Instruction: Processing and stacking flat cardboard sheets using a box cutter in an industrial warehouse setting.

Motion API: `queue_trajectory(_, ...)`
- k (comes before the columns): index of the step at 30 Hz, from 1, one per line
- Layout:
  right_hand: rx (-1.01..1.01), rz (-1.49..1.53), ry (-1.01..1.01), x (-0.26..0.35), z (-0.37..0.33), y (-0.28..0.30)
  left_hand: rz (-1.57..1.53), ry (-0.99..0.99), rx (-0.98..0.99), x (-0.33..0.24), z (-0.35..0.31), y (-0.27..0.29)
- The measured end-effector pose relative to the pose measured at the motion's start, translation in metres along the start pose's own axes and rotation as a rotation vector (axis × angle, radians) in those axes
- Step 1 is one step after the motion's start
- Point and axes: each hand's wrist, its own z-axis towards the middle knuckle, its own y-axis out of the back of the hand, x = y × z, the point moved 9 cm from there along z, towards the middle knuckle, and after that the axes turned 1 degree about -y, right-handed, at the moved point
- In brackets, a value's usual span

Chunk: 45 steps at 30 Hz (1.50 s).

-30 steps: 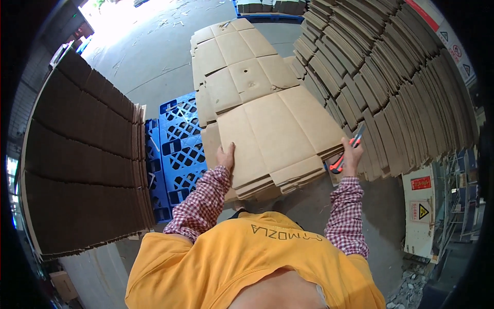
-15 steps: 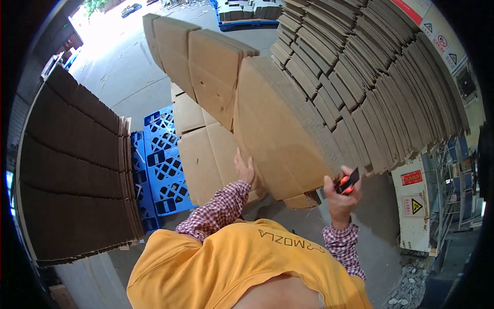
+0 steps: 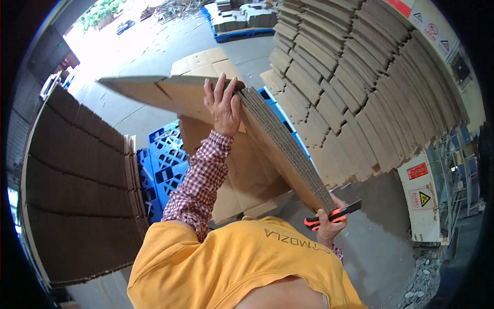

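Note:
A thick bundle of flattened cardboard boxes (image 3: 278,136) stands tilted on edge in front of me, its corrugated edges turned up. My left hand (image 3: 225,110) grips the bundle's upper edge near its middle, fingers over the top. At the near right end, my right hand (image 3: 332,225) holds a red and black utility knife (image 3: 339,215) while its thumb and fingers take the bundle's corner. The knife's black end points right, away from the cardboard. Beneath the bundle, more flat brown cardboard (image 3: 242,180) lies on a blue plastic pallet (image 3: 170,154).
A tall stack of flattened cardboard (image 3: 350,87) rises on the right. On the left stands another dark brown stack (image 3: 82,185). Farther off, a blue pallet (image 3: 242,36) carries grey pieces. A white cabinet (image 3: 424,195) with warning signs is at right, beside rubble (image 3: 424,278).
The bundle has tipped up from lying face-on to standing on edge. My left hand has moved up and away to its top edge; my right hand has lowered onto its near corner, knife still held.

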Motion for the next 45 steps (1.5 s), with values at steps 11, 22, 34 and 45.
queue_trajectory(11, -0.005, 0.071, 0.074, 0.058, 0.031, -0.02, 0.091, 0.019, -0.008, 0.022, 0.012, 0.043)
queue_trajectory(22, -0.052, -0.135, 0.05, 0.124, 0.044, -0.02, -0.462, 0.548, -0.536, 0.159, -0.099, 0.026)
queue_trajectory(34, 0.032, -0.109, 0.085, 0.184, 0.016, -0.052, -1.615, 1.839, -0.502, 0.221, -0.279, -0.119)
queue_trajectory(45, 0.002, -0.068, 0.033, 0.177, 0.016, -0.017, -1.631, 1.742, -0.381, 0.174, -0.296, -0.084)
